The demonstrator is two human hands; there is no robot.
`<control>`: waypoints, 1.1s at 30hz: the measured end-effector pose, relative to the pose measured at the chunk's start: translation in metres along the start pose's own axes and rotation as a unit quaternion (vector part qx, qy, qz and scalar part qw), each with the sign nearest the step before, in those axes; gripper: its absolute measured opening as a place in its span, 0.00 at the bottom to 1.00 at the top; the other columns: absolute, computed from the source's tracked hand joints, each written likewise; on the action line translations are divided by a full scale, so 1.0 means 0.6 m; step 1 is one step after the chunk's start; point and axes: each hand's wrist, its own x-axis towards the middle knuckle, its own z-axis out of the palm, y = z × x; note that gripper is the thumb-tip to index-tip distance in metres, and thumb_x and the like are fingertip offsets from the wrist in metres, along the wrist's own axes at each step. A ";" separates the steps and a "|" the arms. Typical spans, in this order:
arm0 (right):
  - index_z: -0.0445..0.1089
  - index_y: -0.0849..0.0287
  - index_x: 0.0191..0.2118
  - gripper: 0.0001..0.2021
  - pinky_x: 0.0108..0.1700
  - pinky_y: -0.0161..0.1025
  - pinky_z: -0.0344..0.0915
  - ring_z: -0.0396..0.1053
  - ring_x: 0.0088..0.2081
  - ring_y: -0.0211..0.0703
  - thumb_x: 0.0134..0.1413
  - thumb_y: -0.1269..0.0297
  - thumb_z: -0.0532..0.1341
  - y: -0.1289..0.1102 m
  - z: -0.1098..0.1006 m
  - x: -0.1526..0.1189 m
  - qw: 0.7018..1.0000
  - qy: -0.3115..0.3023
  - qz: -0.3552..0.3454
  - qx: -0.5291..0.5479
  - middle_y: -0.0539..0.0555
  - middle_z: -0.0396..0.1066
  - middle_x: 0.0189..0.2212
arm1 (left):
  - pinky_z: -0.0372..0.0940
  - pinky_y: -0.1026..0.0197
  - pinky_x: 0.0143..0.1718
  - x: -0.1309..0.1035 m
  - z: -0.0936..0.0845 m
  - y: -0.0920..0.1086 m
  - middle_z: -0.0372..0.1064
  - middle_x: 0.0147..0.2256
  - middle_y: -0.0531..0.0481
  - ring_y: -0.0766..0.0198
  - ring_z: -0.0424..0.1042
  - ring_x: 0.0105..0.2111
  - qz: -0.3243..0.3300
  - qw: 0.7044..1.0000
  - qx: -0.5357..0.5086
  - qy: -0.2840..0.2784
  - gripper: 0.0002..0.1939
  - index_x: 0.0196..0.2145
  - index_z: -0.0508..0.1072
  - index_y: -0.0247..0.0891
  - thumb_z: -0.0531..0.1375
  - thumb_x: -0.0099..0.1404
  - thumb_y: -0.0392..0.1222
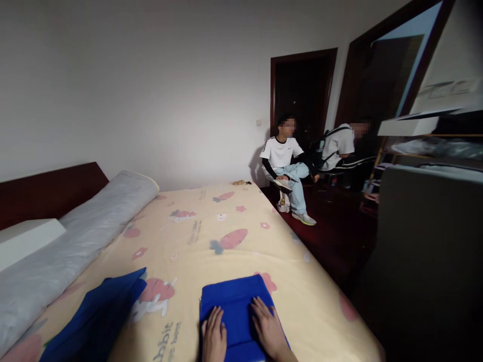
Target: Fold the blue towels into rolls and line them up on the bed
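A folded blue cloth (pixel 238 322) lies flat on the bed, near the bottom middle of the view. On its left edge rests my left hand (pixel 215 336), fingers stretched out and pointing away from me. My right hand (pixel 267 326) lies on the cloth's right side, its fingers extended and slightly apart. Both palms face down, and neither hand grips anything. To the left, a second blue cloth (pixel 92 317) lies loosely spread, with its near part cut off by the frame.
The bed (pixel 196 271) wears a cream sheet printed with carrots and rabbits. A grey roll (pixel 109 211) and a white box (pixel 30 239) lie by the headboard (pixel 53 186). Two people (pixel 281 153) sit beyond the bed. A dark panel (pixel 430 251) and a shelf (pixel 411 125) stand right.
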 end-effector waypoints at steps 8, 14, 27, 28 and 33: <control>0.53 0.51 0.66 0.26 0.66 0.55 0.43 0.47 0.67 0.48 0.63 0.60 0.47 -0.051 0.032 0.020 0.990 -0.094 -0.091 0.054 0.55 0.50 0.67 | 0.52 0.45 0.64 0.019 0.013 0.080 0.55 0.64 0.49 0.61 0.54 0.64 0.015 0.985 -0.051 -0.166 0.32 0.62 0.61 0.44 0.45 0.61 0.32; 0.59 0.55 0.64 0.25 0.65 0.56 0.46 0.47 0.67 0.51 0.65 0.57 0.45 0.035 -0.004 0.030 0.999 -0.004 0.038 -0.033 0.57 0.51 0.66 | 0.53 0.42 0.61 0.021 -0.026 -0.002 0.56 0.64 0.49 0.61 0.56 0.63 -0.054 0.993 0.020 -0.101 0.27 0.61 0.62 0.46 0.42 0.67 0.37; 0.54 0.49 0.65 0.25 0.66 0.57 0.42 0.45 0.68 0.46 0.65 0.58 0.43 -0.042 0.024 0.041 0.989 -0.097 -0.100 0.050 0.52 0.51 0.67 | 0.57 0.52 0.62 0.046 0.028 0.068 0.59 0.63 0.47 0.63 0.57 0.63 0.065 0.989 -0.065 -0.116 0.27 0.62 0.61 0.40 0.44 0.66 0.36; 0.55 0.50 0.65 0.25 0.66 0.57 0.42 0.46 0.68 0.47 0.65 0.58 0.44 -0.037 0.023 0.046 0.990 -0.097 -0.090 0.047 0.53 0.51 0.67 | 0.56 0.50 0.62 0.049 0.027 0.062 0.58 0.63 0.48 0.63 0.56 0.63 0.055 0.989 -0.056 -0.125 0.27 0.62 0.60 0.41 0.44 0.66 0.36; 0.61 0.54 0.62 0.24 0.63 0.58 0.48 0.49 0.66 0.53 0.62 0.60 0.47 0.052 -0.001 0.054 0.998 0.009 0.052 -0.031 0.58 0.53 0.65 | 0.57 0.44 0.60 0.054 -0.015 -0.019 0.60 0.62 0.45 0.58 0.58 0.62 -0.087 0.995 0.031 -0.037 0.25 0.58 0.66 0.41 0.43 0.68 0.38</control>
